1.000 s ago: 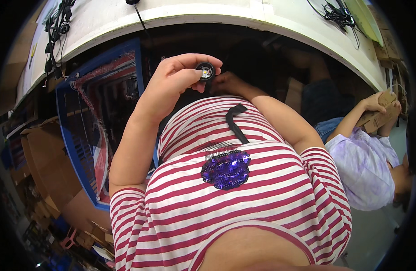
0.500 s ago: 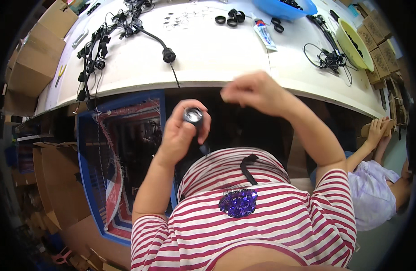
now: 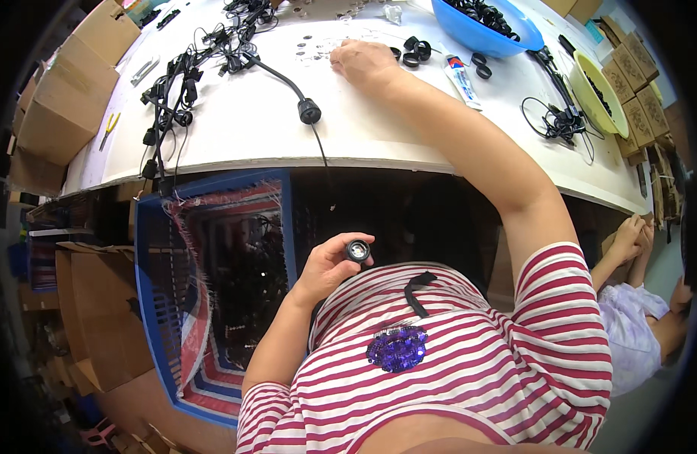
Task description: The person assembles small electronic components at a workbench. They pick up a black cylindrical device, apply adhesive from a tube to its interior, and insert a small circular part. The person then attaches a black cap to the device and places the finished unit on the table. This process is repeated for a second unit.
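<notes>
One small black round socket [image 3: 357, 250], open-ended.

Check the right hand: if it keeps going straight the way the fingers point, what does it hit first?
The right hand rests on the white table, fingers aimed up and left. First in that line are the small clear discs at its fingertips, then the tangle of black cables. Depth is unclear.

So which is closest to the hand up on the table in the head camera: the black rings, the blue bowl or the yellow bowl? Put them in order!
From the right hand:
1. Black rings, just to its right on the table.
2. Blue bowl, farther right, at the table's far edge.
3. Yellow bowl, farthest, near the table's right end.
</notes>
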A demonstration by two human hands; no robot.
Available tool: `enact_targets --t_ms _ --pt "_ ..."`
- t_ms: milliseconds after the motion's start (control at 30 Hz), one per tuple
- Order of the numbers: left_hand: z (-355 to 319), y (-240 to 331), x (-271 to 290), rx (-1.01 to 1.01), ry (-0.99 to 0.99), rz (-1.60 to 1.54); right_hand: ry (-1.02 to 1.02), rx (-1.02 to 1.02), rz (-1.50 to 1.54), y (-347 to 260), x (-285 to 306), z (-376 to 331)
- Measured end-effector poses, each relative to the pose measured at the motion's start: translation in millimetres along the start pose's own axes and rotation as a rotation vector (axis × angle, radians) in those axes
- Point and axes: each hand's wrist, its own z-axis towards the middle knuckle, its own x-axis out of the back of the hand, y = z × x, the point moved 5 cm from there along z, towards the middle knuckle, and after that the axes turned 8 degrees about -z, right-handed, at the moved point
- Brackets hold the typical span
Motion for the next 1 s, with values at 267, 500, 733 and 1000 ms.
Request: enact_targets --t_ms 267,500,733,1000 --pt "6.5 -25.1 8.5 -0.007 0.071 0.049 -0.288 -0.174 0.713 23.0 34.8 -88.7" --pt "35.0 17.5 -21.9 -0.235 0.078 0.073 0.011 -0.098 0.378 26.8 42.8 -124.2" --pt "58.4 24.2 -32.0 -0.244 0.029 0.08 0.032 -0.15 0.404 29.5 38.9 -124.7" --pt "82.2 25.1 -35.9 -0.228 0.072 0.114 -0.082 0.057 1.015 14.9 104.7 -163.5"
